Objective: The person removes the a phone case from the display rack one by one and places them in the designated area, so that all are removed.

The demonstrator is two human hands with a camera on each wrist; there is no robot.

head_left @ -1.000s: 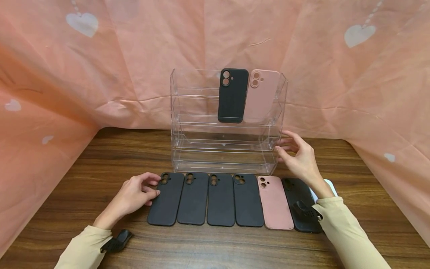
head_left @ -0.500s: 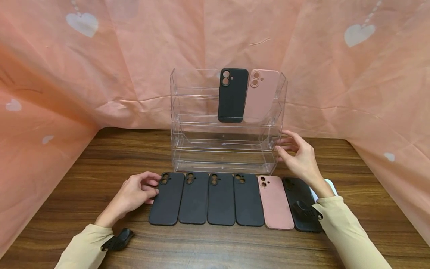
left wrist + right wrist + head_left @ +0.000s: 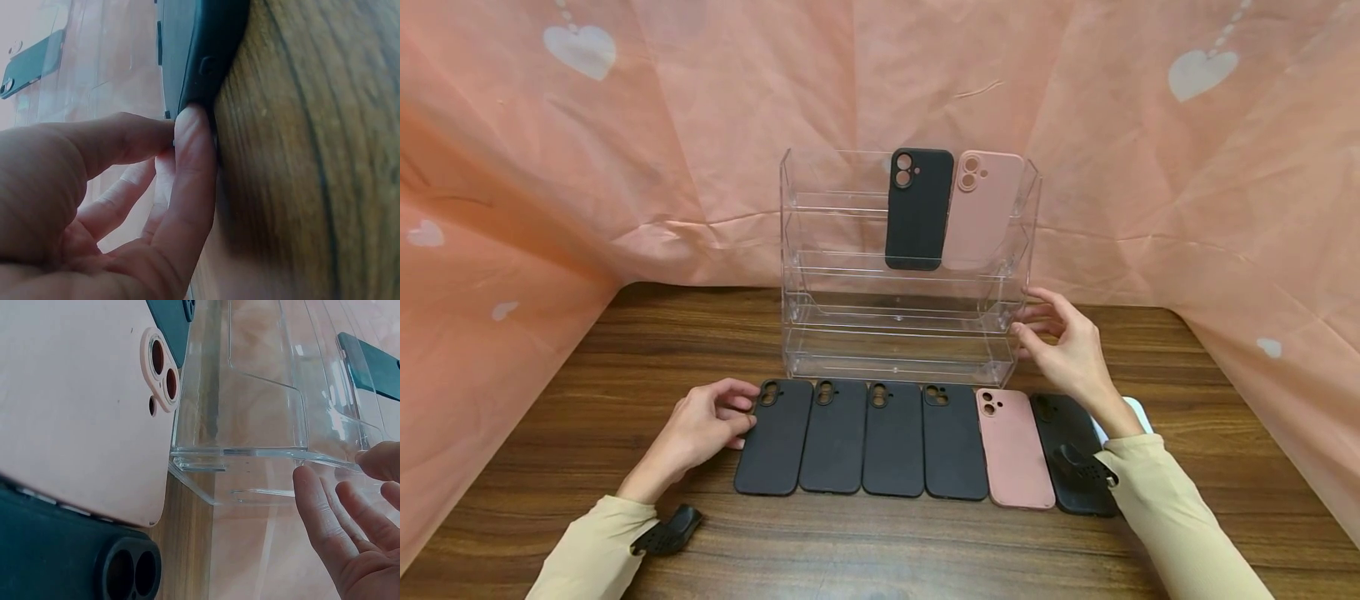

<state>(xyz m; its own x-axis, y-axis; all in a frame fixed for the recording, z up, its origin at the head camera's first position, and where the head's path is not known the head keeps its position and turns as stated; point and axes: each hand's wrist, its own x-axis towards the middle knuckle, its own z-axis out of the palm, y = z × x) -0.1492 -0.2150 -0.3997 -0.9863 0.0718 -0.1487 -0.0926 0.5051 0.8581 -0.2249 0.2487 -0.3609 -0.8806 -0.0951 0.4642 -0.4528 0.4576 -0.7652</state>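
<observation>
Seven dark, pink and white phone cases lie flat in a row on the wooden table, and two more stand in a clear acrylic rack (image 3: 895, 368). My left hand (image 3: 703, 423) touches the left edge of the leftmost black phone case (image 3: 773, 443) with its fingertips. In the left wrist view, the fingertips (image 3: 194, 128) meet that case's side edge near the tabletop. At the rack's right side is my right hand (image 3: 1070, 352), fingers spread and fingertips against the clear side wall; the right wrist view shows nothing held there.
On the rack's top tier, a black case (image 3: 919, 212) stands beside a pink case (image 3: 985, 212). A pink case (image 3: 1017, 454) lies in the row, with a white case (image 3: 1137, 412) mostly hidden under the right forearm. Peach fabric (image 3: 700, 150) encloses the back and sides.
My left hand and the leftmost black case have shifted slightly right, with the neighbouring case closing up too. The right hand stays at the rack; the whole head view has tilted slightly.
</observation>
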